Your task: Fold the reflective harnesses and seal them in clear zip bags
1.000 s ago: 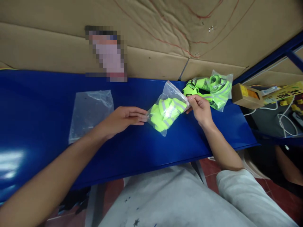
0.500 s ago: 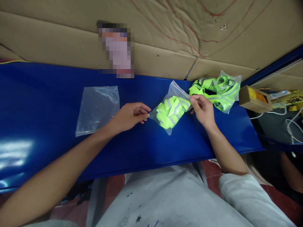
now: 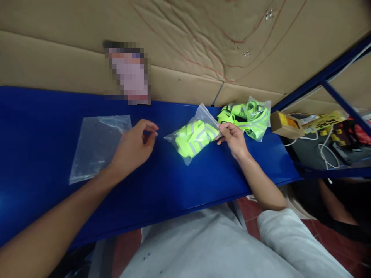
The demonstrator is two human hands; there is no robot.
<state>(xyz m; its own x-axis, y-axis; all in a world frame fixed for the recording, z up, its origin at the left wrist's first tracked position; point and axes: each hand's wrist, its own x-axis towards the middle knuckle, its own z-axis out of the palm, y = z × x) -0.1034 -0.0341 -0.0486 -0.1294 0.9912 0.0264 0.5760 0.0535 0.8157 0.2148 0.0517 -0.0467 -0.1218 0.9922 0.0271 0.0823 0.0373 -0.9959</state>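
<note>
Left hand [image 3: 136, 144] loosely curled, right hand [image 3: 234, 139] pinching, forearms [image 3: 78, 208] stretched forward

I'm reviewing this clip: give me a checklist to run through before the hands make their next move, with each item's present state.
1. Right hand has a grip on the filled bag: ok, fingers pinch its right edge.
2. Green strap lies within the filled bag: ok, none shows sticking out.
3. Filled bag's seal fully closed: cannot tell, the fingers hide part of that edge.
4. Left hand free: ok, it holds nothing, thumb and fingers apart.
5. Left hand clear of the flat bag: cannot tell, it overlaps that bag's edge in view, contact unclear.
6. Left hand steadying the filled bag: not ok, a gap separates them.
</note>
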